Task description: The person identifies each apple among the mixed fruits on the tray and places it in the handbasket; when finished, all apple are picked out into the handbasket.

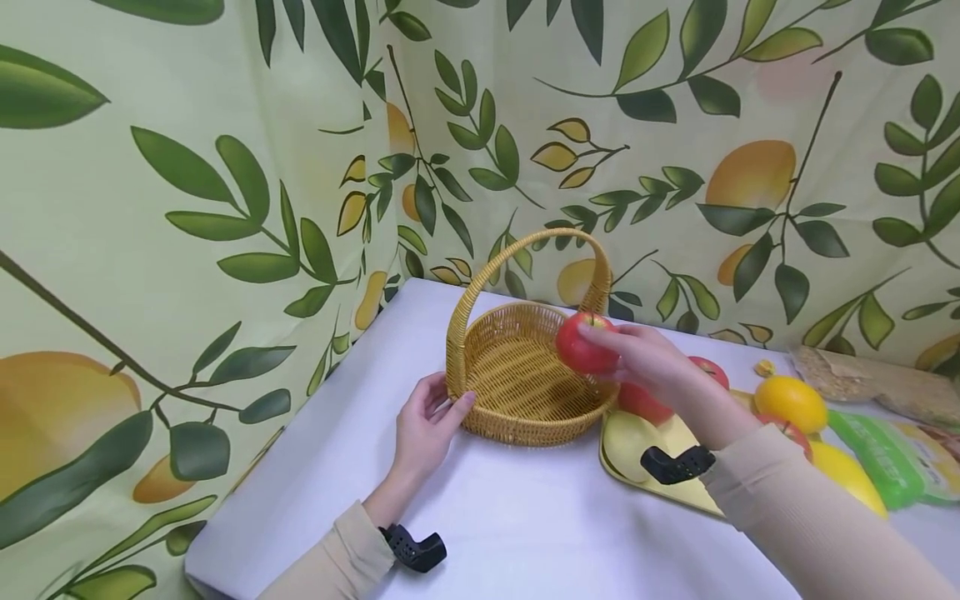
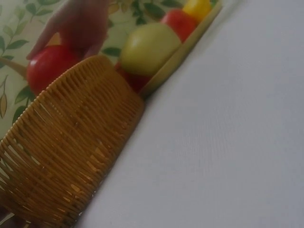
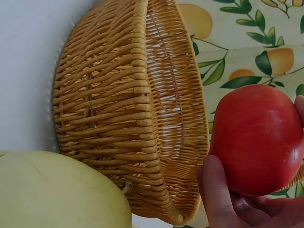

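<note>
A wicker basket [image 1: 517, 429] with a tall arched handle stands on the table, its inside bare. My left hand [image 1: 426, 429] grips its near left rim, thumb over the edge. Held in my right hand [image 1: 648, 358] is a red apple [image 1: 581, 343], above the basket's right rim. In the right wrist view the fingers [image 3: 216, 187] curl round the apple [image 3: 259, 140] beside the basket [image 3: 104, 95]. The left wrist view has the apple [image 2: 50, 69] over the rim of the basket [image 2: 71, 137], with the right hand [image 2: 85, 28] on it.
Right of the basket, a yellow tray [image 1: 678, 487] holds a pale green fruit [image 1: 630, 446], red apples [image 1: 643, 404] and yellow fruit [image 1: 791, 402], partly behind my right arm. Farther right lie a green packet [image 1: 881, 458] and a clear bag [image 1: 840, 375]. Patterned cloth [image 1: 480, 108] hangs behind.
</note>
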Motion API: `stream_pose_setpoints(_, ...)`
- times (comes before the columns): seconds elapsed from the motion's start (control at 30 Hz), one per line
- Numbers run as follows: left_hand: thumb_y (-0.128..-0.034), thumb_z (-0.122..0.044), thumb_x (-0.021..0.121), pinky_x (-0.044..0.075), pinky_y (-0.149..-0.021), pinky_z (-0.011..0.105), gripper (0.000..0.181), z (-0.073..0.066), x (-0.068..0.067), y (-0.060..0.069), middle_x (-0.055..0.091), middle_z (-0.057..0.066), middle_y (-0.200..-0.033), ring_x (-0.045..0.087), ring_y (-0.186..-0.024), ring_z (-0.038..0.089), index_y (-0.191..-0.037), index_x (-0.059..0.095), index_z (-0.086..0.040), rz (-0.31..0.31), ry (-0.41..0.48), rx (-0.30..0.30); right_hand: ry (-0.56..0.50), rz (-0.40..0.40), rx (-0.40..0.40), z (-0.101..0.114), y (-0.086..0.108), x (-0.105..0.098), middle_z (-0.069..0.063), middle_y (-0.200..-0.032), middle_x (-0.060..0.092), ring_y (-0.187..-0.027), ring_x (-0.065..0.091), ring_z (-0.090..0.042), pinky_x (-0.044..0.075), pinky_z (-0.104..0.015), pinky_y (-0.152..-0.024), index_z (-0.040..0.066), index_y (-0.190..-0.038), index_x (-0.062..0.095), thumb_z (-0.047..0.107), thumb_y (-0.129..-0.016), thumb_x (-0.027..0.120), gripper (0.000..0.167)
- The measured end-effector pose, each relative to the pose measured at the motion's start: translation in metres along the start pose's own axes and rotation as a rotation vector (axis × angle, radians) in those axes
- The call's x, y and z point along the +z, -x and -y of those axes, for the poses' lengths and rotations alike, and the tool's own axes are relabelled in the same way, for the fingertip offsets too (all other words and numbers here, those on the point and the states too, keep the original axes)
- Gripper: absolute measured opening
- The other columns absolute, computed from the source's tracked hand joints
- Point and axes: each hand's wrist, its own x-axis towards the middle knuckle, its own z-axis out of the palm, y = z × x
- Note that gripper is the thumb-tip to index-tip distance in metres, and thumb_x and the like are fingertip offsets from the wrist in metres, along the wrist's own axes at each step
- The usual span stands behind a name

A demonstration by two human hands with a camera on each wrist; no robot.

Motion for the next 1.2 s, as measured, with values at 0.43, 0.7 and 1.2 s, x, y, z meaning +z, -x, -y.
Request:
stream_pose_setpoints(0.43, -0.0932, -0.019, 0.079, 0.055, -0.100, 0.035, 0.046, 0.001, 0.001, 0.001, 0.065, 0.016, -0.130, 0.062, -0.122, 0.030, -0.132, 0.060, -0.003, 0.001, 0.003, 0.006, 0.070, 0.010, 0.012, 0.006, -0.007, 0.001, -0.019, -0.142, 0.056, -0.125, 0.059, -0.036, 0.035, -0.057, -0.117, 0.000, -0.158, 0.026, 0.065, -0.090, 0.068, 0.103)
stream_pose_setpoints(0.7, -0.0925, -0.020, 0.080, 0.054, -0.100, 0.033, 0.047, 0.000, 0.001, 0.000, 0.065, 0.014, -0.130, 0.062, -0.123, 0.028, -0.132, 0.060, -0.005, 0.001, -0.004, -0.004, 0.020, 0.036, 0.035, 0.010, -0.016, 0.002, -0.019, -0.146, 0.052, -0.132, 0.054, -0.038, 0.027, -0.062, -0.119, 0.002, -0.161, 0.020, 0.064, -0.089, 0.070, 0.107)
stream_pose_setpoints(1.2, -0.0936, -0.025, 0.079, 0.054, -0.101, 0.033, 0.047, 0.000, 0.001, 0.001, 0.064, 0.012, -0.131, 0.061, -0.124, 0.029, -0.132, 0.060, -0.006, -0.001, -0.034, -0.006, -0.027, 0.058, 0.044, 0.010, -0.033, 0.005, -0.022, -0.150, 0.044, -0.131, 0.054, -0.039, 0.039, -0.054, -0.116, 0.002, -0.160, 0.017, 0.059, -0.088, 0.075, 0.109)
